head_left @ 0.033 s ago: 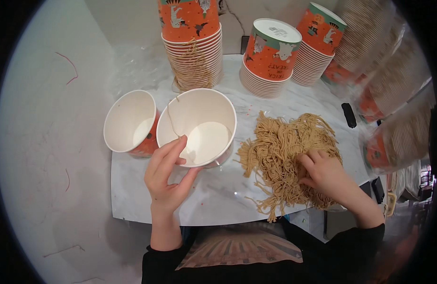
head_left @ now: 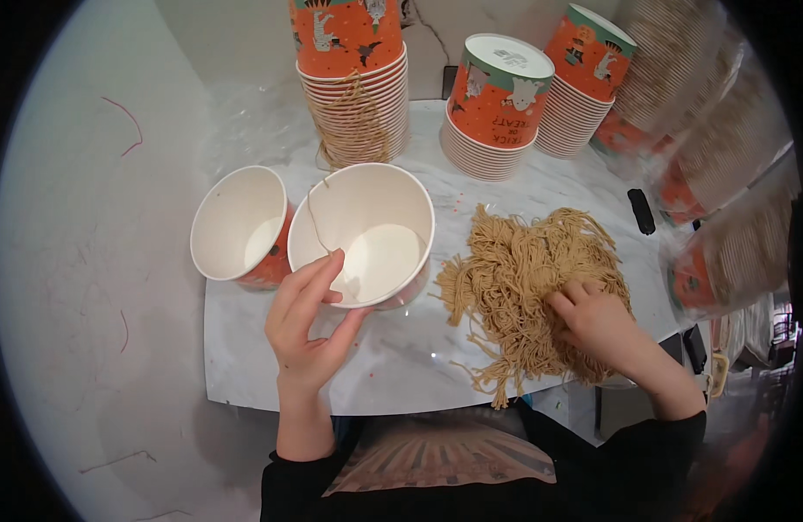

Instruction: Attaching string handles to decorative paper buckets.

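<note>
We take the tilted paper cup (head_left: 371, 233) as our landmark: a wide white-lined cup with an orange outer wall, lying on its side on the marble tabletop (head_left: 401, 361) with its mouth turned up toward us. Our left hand (head_left: 310, 326) grips the near rim of this cup, thumb hooked just inside the wall and fingers curled along the outside, so the hand is closed on the cup. A single loose noodle strand (head_left: 315, 222) drapes over the cup's left rim and down its inner wall.

Touching the landmark on its left lies a second open cup (head_left: 238, 223) of the same kind, likewise tipped toward us. To the right of the landmark, just beside it, spreads the heap of tan noodles (head_left: 523, 270), lying directly on the tabletop. Our right hand (head_left: 597, 324) rests on the far-right part of this heap, fingers bent down into the strands and pinching a tuft of them; how tightly they close we cannot tell.

Behind the landmark rises a tall stack of orange cups (head_left: 353, 70) with a few noodle strands hanging down its front. Behind and to the right stand two further stacks, upside down: the nearer stack (head_left: 495, 104) and the farther stack (head_left: 584, 78). Well to the right of the noodles lean sleeved stacks of cups (head_left: 723, 174) in clear wrapping, and a small black object (head_left: 642, 211) lies on the tabletop before them
</note>
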### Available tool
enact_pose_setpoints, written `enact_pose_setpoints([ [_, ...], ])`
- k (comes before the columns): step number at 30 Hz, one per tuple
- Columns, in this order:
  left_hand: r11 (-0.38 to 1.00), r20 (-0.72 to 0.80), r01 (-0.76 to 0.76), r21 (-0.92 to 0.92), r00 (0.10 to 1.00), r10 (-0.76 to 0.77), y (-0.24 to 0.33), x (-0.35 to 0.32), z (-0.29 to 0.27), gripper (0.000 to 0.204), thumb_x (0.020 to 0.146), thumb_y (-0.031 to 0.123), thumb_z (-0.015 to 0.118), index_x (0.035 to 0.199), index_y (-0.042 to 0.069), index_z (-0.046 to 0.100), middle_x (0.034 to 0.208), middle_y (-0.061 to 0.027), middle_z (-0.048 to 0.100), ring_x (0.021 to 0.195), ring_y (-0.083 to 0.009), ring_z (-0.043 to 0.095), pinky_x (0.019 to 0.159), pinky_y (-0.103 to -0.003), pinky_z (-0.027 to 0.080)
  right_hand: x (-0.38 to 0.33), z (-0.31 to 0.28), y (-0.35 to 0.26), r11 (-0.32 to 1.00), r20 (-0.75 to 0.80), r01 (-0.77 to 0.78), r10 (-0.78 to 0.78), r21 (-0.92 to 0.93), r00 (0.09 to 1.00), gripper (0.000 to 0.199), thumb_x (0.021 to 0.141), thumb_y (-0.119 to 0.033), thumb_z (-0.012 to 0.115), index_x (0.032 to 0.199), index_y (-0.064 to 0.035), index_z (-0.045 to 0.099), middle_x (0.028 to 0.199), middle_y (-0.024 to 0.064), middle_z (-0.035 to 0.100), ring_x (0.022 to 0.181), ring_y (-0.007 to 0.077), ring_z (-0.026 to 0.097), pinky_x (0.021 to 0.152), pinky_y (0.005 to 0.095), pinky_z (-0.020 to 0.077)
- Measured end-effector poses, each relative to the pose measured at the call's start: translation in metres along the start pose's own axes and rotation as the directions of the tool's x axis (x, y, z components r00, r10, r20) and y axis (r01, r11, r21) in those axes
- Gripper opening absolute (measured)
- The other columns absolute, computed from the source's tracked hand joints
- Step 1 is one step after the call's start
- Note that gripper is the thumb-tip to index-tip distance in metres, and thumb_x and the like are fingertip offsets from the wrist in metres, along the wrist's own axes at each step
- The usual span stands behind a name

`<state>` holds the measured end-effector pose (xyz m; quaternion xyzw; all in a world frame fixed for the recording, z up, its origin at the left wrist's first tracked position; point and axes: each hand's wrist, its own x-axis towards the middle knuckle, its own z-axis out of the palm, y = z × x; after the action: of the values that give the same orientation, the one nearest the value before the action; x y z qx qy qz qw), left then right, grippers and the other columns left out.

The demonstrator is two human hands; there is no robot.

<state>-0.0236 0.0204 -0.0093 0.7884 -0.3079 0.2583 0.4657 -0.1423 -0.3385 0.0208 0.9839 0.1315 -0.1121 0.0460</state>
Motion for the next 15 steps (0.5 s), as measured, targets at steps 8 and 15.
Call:
enact_pose_setpoints([
  [8, 1.0, 0.011, -0.026, 0.006, 1.0, 0.026, 0.003, -0.002, 0.006, 0.066, 0.064, -0.004, 0.088, 0.127, 0.001, 0.069, 0.117, -0.0148, 0.07, 0.085, -0.0182, 0.068, 0.068, -0.027, 0.057, 0.007, -0.073, -0.004, 0.99, 0.106, 0.096, -0.107, 0.108, 0.989, 0.036, 0.083, -0.022, 0.076, 0.112, -0.0079, 0.061, 0.097, 0.0102, 0.061, 0.089, 0.0316, 0.067, 0.07, 0.0424, 0.0544],
  [15, 0.998, 0.109, 0.058, 0.012, 0.992, -0.059, 0.026, 0.0, 0.019, 0.075, 0.065, 0.002, 0.089, 0.136, 0.002, 0.064, 0.126, -0.0127, 0.066, 0.084, -0.0171, 0.067, 0.071, -0.028, 0.056, 0.037, -0.163, -0.059, 0.915, -0.442, 0.36, -0.251, 0.181, 0.861, 0.032, 0.081, -0.017, 0.078, 0.109, -0.0065, 0.068, 0.086, 0.0107, 0.06, 0.075, 0.0329, 0.063, 0.063, 0.0411, 0.0495],
])
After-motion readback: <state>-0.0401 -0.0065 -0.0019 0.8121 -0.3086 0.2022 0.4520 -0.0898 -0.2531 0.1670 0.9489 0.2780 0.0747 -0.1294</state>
